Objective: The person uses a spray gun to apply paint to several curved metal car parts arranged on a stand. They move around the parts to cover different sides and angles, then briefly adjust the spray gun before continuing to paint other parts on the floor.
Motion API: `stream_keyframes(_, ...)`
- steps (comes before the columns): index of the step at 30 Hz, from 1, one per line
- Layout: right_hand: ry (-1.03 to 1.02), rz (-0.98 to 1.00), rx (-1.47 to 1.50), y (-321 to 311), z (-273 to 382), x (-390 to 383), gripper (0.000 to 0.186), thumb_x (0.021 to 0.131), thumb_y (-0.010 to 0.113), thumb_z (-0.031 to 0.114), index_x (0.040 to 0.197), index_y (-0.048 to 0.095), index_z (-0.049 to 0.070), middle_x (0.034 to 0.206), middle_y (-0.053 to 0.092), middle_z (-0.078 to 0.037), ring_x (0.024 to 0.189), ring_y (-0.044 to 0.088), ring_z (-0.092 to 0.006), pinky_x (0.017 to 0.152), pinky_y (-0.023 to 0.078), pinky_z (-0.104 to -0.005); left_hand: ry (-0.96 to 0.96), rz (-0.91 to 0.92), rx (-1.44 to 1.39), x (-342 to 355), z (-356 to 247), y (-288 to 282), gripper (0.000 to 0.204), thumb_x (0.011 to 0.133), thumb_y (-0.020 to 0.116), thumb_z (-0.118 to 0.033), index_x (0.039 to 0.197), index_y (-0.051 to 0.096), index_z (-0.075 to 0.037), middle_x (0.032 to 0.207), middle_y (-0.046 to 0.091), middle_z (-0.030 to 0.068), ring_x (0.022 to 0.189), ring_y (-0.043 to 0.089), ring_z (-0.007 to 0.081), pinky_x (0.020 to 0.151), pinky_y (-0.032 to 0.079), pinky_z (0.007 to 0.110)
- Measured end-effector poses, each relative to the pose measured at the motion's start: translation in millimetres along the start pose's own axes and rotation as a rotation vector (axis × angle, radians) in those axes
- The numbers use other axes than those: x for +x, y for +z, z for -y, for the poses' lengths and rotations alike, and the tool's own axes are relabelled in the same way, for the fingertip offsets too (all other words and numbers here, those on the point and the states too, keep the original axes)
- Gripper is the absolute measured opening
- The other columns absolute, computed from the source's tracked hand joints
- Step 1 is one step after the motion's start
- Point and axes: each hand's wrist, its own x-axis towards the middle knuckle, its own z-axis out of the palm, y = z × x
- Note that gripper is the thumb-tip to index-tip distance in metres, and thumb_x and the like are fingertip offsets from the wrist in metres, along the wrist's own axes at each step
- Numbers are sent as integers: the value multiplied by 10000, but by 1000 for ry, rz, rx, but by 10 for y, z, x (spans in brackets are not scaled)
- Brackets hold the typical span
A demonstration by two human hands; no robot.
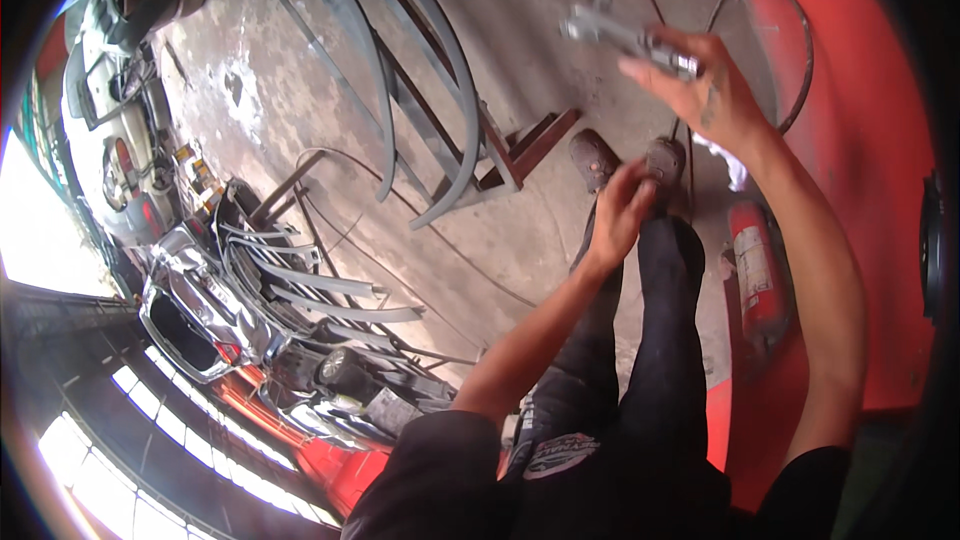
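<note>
My right hand point(705, 90) is raised ahead of me at the right, closed round a silver metal tool point(640, 43). The tool is long and points left, with its far end blurred; its exact kind does not show. Lower and nearer, my left hand point(622, 215) hangs in front of my shoes with loosely bent fingers apart and nothing visible in them. Beneath the hands are my dark trousers and brown shoes point(595, 160). A dark hose point(806, 50) loops at the right, behind the right hand.
A red fire extinguisher point(757, 275) stands right of my legs, beside a large red surface point(850, 140). Curved grey metal frames point(465, 90) lie ahead on the concrete floor point(500, 260). Further left are metal strips point(330, 285) and vehicle parts point(195, 290). A thin cable crosses the floor.
</note>
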Motion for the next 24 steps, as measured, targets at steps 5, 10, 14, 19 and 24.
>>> stream_keyframes(5, 109, 470, 145, -83, -61, -352, 370, 898, 785, 219, 1219, 725, 44, 858, 715, -177, 754, 660, -275, 756, 527, -393, -17, 44, 997, -1268, 1299, -428, 403, 872, 743, -190, 1245, 649, -71, 1258, 634, 184, 1212, 596, 415, 953, 523, 517)
stream_keyframes(10, -18, 484, -26, -54, -104, 15, 401, 892, 778, 288, 1219, 736, 61, 755, 654, -193, 684, 638, -272, 699, 513, -409, -212, 40, 1286, -1539, 1049, -405, 559, 840, 769, -324, 1350, 607, -163, 1476, 483, 166, 1341, 498, 445, 1006, 510, 591)
stream_keyframes(14, 6, 214, 39, -48, 50, 705, 416, 914, 760, 338, 1227, 734, 65, 752, 661, -176, 669, 632, -248, 689, 511, -402, -332, 25, 1172, -1378, 1125, -563, 639, 826, 776, -354, 1409, 587, -173, 1465, 510, 162, 1311, 532, 429, 1005, 528, 568)
stream_keyframes(19, -172, -174, 16, 2, 224, 1416, 297, 960, 697, 299, 1136, 710, 60, 805, 698, -166, 697, 666, -267, 660, 522, -390, -390, 39, 1160, -1266, 1100, -686, 582, 833, 762, -360, 1359, 627, -151, 1378, 603, 163, 1258, 589, 401, 990, 534, 539)
stream_keyframes(24, -32, -145, -2, 49, 127, 1306, 498, 905, 781, 422, 1245, 727, 63, 758, 665, -145, 695, 622, -210, 707, 506, -370, -413, 20, 1184, -1156, 1140, -664, 539, 836, 748, -353, 1318, 630, -143, 1389, 590, 149, 1265, 587, 400, 981, 540, 540)
